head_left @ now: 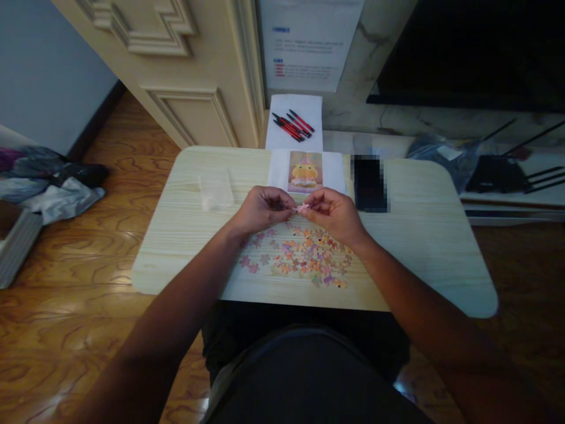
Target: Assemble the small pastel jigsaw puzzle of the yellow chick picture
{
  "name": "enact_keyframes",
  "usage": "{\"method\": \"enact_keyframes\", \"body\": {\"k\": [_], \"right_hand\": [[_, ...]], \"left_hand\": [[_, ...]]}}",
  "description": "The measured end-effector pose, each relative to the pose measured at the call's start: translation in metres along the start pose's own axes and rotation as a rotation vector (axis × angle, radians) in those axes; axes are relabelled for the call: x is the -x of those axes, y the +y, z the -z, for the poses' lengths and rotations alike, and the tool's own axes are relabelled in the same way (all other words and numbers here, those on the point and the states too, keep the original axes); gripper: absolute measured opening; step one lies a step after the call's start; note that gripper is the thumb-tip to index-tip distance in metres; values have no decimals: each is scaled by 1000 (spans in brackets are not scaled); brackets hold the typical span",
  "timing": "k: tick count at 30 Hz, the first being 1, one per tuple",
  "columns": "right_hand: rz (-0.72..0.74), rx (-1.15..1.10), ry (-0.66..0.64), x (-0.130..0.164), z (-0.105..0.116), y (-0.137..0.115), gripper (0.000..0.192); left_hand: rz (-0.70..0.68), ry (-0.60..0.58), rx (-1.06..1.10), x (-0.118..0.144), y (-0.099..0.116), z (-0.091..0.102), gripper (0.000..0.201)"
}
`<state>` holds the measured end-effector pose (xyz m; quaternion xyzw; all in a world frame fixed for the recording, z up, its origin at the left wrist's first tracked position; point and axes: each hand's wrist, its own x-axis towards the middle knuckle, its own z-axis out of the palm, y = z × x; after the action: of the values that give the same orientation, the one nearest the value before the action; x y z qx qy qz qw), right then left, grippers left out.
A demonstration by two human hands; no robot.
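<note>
Two hands meet above the middle of the bench [424,247]. Left hand [260,209] and right hand [333,213] each have a closed fingertip grip on a small pink puzzle piece [302,208], held between them just clear of the surface; whether it is one piece or two joined cannot be told. Loose puzzle pieces [300,256] in pink, orange and purple lie scattered flat directly below the hands, toward the near edge. Reference picture [305,171] of a yellow figure lies on white paper just beyond the hands. A dark phone [369,182] rests beside it on the right, well apart from the pieces. A clear plastic bag [215,189] lies to the left of the left hand. Red and black pens [292,125] sit on a white sheet past the far edge of the bench.
</note>
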<state>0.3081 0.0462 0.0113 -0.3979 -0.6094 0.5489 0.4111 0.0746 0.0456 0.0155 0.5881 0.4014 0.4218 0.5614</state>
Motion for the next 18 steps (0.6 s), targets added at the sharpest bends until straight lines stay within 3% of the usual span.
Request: {"method": "enact_keyframes", "body": {"k": [18], "right_hand": [[20,21,-16,0,-2,-1,38]], "left_hand": [[-31,-33,-44,1,3,-5,20]]}}
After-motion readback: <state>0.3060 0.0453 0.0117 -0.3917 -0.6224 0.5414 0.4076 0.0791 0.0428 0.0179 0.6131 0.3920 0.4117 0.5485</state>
